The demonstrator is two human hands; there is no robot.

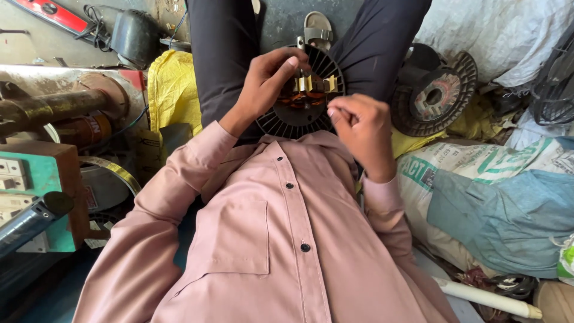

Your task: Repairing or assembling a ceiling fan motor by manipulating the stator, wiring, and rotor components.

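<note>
A round black finned motor stator [293, 116] with copper windings and pale paper inserts [311, 84] rests on my lap between my knees. My left hand [266, 84] grips its upper left rim, thumb across the top near the inserts. My right hand [359, 128] sits at its lower right edge with fingertips pinched together close to the windings; whether a wire or paper strip is pinched between them is too small to tell. I wear a pink button shirt and dark trousers.
An empty black wire spool [433, 96] lies right of my knee. Printed sacks and a blue cloth [496, 203] pile at right. A yellow cloth [173, 90], a rusty machine [54, 107] and a green switch box [30, 179] crowd the left. A sandal [318, 30] is ahead.
</note>
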